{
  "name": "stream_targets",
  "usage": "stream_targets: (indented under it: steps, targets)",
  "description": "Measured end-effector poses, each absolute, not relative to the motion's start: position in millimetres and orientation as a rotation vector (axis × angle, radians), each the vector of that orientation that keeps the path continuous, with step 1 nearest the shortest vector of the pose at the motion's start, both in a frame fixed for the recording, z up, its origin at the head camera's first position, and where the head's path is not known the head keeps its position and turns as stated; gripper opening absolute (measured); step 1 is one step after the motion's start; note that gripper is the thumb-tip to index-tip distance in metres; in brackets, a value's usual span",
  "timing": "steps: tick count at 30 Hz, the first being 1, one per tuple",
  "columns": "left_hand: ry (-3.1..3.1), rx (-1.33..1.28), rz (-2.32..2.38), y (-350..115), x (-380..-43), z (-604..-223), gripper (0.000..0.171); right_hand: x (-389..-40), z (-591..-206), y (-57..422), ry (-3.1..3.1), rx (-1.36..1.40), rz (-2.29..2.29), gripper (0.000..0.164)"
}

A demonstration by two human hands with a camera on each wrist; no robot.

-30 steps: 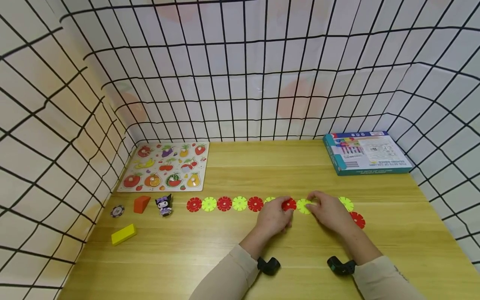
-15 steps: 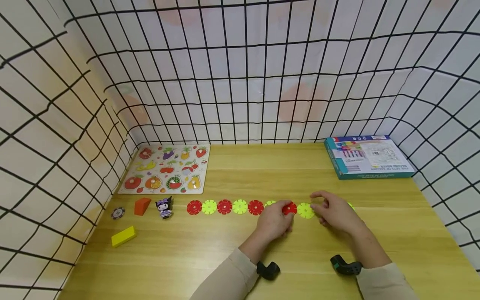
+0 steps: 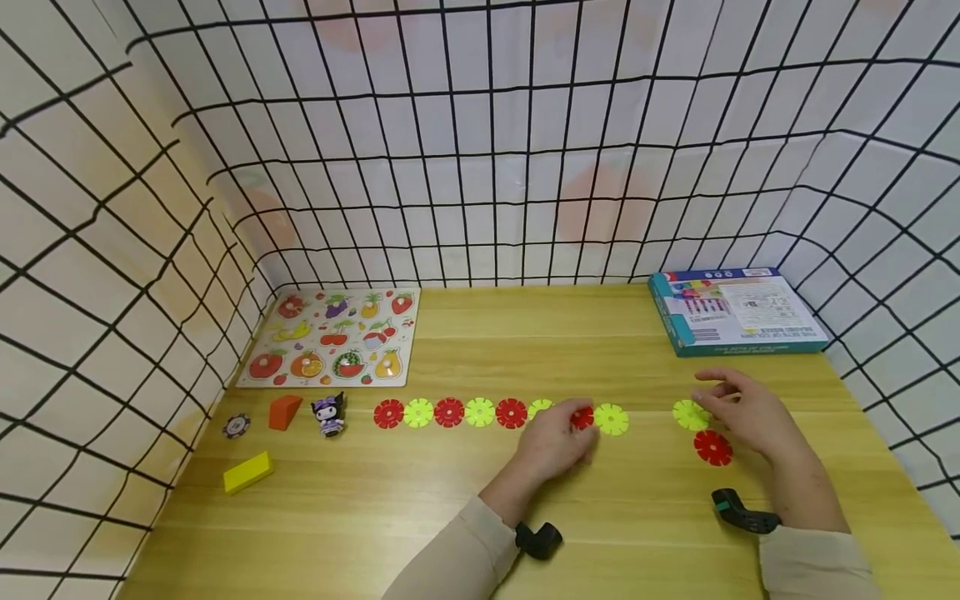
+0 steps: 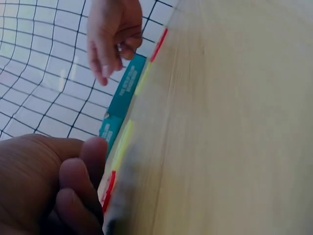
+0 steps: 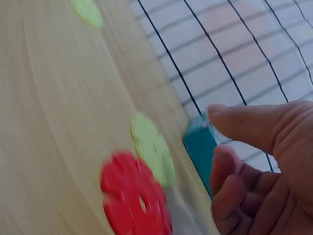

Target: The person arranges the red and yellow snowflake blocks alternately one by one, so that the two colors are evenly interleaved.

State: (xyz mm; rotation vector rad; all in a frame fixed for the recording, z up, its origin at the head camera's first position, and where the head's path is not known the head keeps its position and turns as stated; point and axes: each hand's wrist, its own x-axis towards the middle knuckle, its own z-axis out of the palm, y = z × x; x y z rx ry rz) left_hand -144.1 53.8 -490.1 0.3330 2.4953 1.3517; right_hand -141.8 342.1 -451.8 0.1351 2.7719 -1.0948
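Observation:
A row of flat notched plastic discs, alternating red and yellow-green, runs across the wooden table. My left hand [image 3: 555, 439] is over the right part of this row, partly covering a yellow disc [image 3: 538, 407] and a red disc [image 3: 582, 416]. In the left wrist view its fingers [image 4: 80, 188] are loosely bent, and nothing is seen between them. The yellow disc [image 3: 611, 419] at the row's right end lies untouched. Farther right, my right hand [image 3: 753, 414] hovers with parted fingers beside a loose yellow disc [image 3: 688, 415]; a loose red disc [image 5: 134, 196] lies just nearer to me.
At the back left lies a fruit puzzle board [image 3: 330, 337]; a teal-edged box [image 3: 738, 312] is at the back right. On the left are a small figurine [image 3: 328, 414], an orange block [image 3: 283, 412], a yellow block [image 3: 248, 472] and a poker chip [image 3: 236, 426]. Gridded walls enclose the table.
My right hand has let go of the yellow disc at the row's end and moved right to the loose discs, uncovering the red one. My left hand has shifted slightly right.

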Motion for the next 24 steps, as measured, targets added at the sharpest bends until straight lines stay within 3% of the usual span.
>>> stream_targets:
  steps: [11,19,24]
  targets:
    - [2.538,0.451,1.287,78.6,-141.1,-492.6,0.037,-129.5,-458.4,376.4,2.636,0.042,-0.918,0.054]
    - [2.749,0.437,1.016,85.8,-142.1,-492.0,0.036,-122.7,-455.7,377.2,2.491,0.023,-0.864,0.063]
    - [2.756,0.434,1.006,86.2,-142.7,-492.5,0.035,-124.7,-454.3,372.2,2.503,-0.015,-0.790,0.057]
